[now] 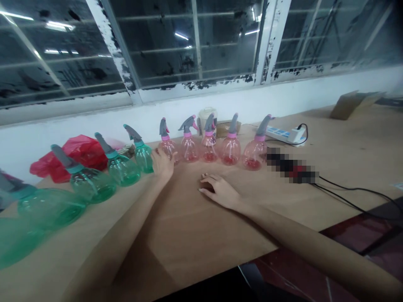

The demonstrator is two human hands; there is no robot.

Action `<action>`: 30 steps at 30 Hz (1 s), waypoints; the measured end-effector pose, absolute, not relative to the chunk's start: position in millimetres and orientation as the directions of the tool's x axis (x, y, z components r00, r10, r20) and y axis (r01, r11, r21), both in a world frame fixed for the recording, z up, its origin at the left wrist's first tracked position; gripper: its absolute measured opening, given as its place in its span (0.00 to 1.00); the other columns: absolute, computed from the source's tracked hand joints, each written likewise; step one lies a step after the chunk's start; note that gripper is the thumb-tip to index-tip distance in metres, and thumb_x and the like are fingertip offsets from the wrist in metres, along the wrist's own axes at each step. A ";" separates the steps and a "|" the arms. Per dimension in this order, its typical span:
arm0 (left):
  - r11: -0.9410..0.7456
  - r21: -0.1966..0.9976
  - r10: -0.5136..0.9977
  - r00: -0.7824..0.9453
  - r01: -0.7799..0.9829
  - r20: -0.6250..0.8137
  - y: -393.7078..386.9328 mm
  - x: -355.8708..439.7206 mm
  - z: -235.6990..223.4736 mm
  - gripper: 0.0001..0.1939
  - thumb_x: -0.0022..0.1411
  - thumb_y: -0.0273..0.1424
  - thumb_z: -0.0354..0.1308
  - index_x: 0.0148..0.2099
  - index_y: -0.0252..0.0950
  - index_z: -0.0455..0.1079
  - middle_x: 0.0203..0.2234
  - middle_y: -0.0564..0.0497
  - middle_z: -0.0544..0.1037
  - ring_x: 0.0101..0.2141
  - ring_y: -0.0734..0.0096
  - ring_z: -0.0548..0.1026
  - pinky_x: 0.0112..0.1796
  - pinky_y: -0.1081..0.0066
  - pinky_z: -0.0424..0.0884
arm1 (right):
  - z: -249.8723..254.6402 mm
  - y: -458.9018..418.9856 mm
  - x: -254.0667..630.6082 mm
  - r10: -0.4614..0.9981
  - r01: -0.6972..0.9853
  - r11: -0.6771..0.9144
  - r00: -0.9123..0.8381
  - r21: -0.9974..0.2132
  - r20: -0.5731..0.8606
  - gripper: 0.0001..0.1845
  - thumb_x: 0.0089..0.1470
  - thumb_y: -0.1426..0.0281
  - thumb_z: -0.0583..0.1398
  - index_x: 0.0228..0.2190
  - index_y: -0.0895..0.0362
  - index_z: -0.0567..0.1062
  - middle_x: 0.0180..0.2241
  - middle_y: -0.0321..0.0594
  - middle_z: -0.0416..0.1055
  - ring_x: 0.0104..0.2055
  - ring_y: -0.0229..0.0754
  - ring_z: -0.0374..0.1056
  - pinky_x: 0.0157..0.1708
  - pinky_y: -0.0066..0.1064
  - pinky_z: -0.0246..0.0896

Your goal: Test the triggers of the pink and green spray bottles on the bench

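My left hand point(163, 164) reaches to the leftmost pink spray bottle point(169, 145), its fingers and thumb around the lower front of the bottle and hiding part of it. Just left of that hand stands a green spray bottle point(144, 156). My right hand point(219, 191) rests low over the table, fingers loosely bent, thumb apart, nothing in it. Beyond it stand more pink bottles, among them one in the middle point(209, 147) and one at the right end point(253, 156). All have grey trigger heads and pink or teal collars.
Several green spray bottles point(124, 171) curve along the left of the brown table point(201, 247). Behind them lies a red plastic bag point(83, 153). A power strip point(280, 135), a pixelated dark object point(291, 167) with black cables and a cardboard piece point(352, 105) are at right.
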State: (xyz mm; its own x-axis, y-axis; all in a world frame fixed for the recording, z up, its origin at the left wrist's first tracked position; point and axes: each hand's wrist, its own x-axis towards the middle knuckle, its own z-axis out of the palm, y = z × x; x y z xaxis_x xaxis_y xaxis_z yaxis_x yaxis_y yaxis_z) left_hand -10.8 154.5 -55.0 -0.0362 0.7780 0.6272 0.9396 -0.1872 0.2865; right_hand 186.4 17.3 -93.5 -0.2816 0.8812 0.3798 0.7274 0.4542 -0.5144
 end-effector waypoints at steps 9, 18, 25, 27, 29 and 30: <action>-0.241 0.294 0.766 -0.004 0.925 0.642 158.1 -12.6 -55.4 0.37 0.64 0.48 0.45 0.64 0.23 0.50 0.51 0.28 0.62 0.53 0.41 0.64 0.51 0.52 0.63 | -94.8 18.1 186.3 0.884 0.719 0.449 -0.270 -0.531 0.382 0.14 0.56 0.66 0.60 0.44 0.58 0.74 0.52 0.49 0.69 0.57 0.48 0.63 0.58 0.45 0.55; -0.375 0.225 0.738 0.143 0.899 0.660 120.7 5.7 -42.4 0.32 0.65 0.45 0.46 0.63 0.29 0.53 0.56 0.32 0.60 0.57 0.45 0.62 0.54 0.54 0.60 | -99.6 20.6 186.7 0.888 0.698 0.446 -0.265 -0.560 0.376 0.15 0.56 0.66 0.59 0.45 0.58 0.73 0.53 0.49 0.68 0.59 0.49 0.61 0.59 0.47 0.53; -0.122 0.355 0.937 -0.011 0.927 0.350 152.7 52.8 -8.3 0.33 0.59 0.53 0.48 0.54 0.31 0.67 0.41 0.34 0.77 0.46 0.41 0.74 0.45 0.51 0.67 | -97.1 20.7 186.4 0.883 0.663 0.458 -0.262 -0.592 0.390 0.13 0.55 0.69 0.61 0.43 0.58 0.74 0.52 0.48 0.70 0.58 0.46 0.62 0.59 0.43 0.54; -0.092 0.355 0.946 -0.029 0.930 0.322 160.3 60.4 -4.3 0.35 0.56 0.55 0.50 0.50 0.29 0.70 0.40 0.32 0.78 0.45 0.40 0.74 0.44 0.50 0.68 | -94.4 20.4 186.9 0.885 0.652 0.454 -0.250 -0.608 0.393 0.13 0.54 0.70 0.61 0.42 0.58 0.74 0.51 0.47 0.71 0.57 0.46 0.63 0.58 0.42 0.55; -0.084 0.350 0.948 -0.033 0.933 0.316 161.7 63.0 -2.1 0.35 0.54 0.56 0.52 0.47 0.28 0.71 0.39 0.30 0.78 0.44 0.38 0.74 0.43 0.50 0.68 | -92.2 20.2 187.7 0.890 0.636 0.444 -0.228 -0.632 0.396 0.12 0.54 0.70 0.62 0.41 0.56 0.74 0.50 0.45 0.72 0.55 0.45 0.65 0.56 0.41 0.58; -0.088 0.348 0.948 -0.030 0.933 0.318 160.2 62.6 -1.2 0.35 0.53 0.56 0.53 0.46 0.28 0.71 0.39 0.30 0.78 0.45 0.38 0.74 0.43 0.50 0.68 | -91.6 20.2 188.1 0.893 0.627 0.435 -0.212 -0.646 0.396 0.11 0.54 0.70 0.61 0.41 0.55 0.74 0.49 0.44 0.72 0.54 0.44 0.67 0.55 0.41 0.59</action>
